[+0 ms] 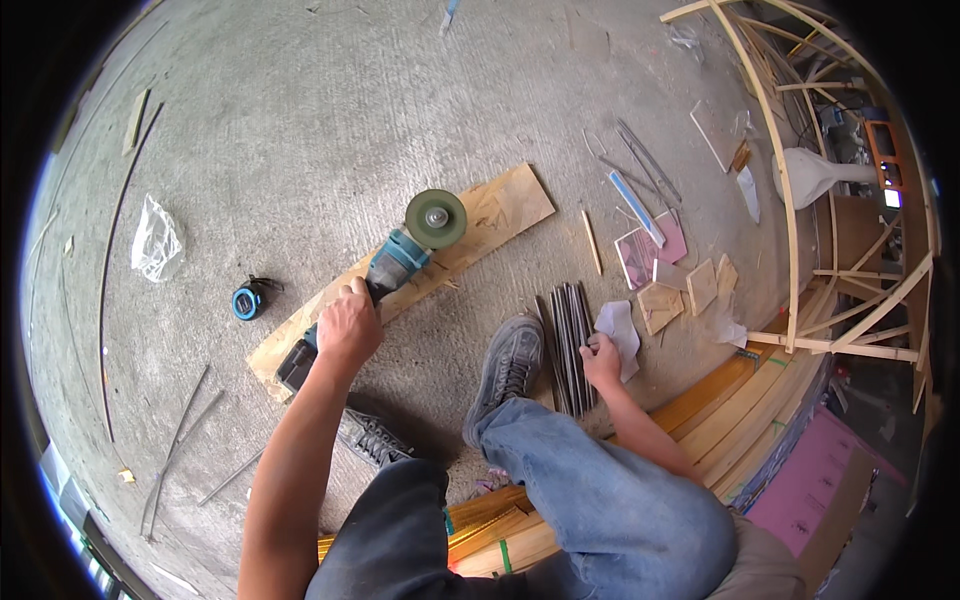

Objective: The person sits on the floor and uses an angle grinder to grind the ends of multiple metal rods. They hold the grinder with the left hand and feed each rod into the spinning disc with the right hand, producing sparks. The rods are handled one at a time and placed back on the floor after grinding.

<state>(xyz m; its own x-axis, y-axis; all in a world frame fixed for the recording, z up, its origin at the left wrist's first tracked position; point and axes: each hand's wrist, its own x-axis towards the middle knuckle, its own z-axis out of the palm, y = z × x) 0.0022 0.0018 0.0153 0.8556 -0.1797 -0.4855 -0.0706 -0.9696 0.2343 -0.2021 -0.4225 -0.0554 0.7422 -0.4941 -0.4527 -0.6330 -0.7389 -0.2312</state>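
Note:
My left hand (345,325) is closed around the body of a teal and black cordless angle grinder (395,262) with a green disc (435,217), which lies over a long plywood board (510,200). My right hand (600,360) has curled fingers at the right edge of several dark metal rods (568,335) lying side by side, against a crumpled white sheet (620,330); I cannot make out which it grips. My shoes (505,360) are beside the board and rods.
A blue tape measure (247,300) and plastic bag (158,240) lie left. Wood pieces (660,305), pink tile-like scraps (640,255) and thin strips (655,160) lie right. A wooden frame (785,130) stands at the right, with timber lengths (730,410) below.

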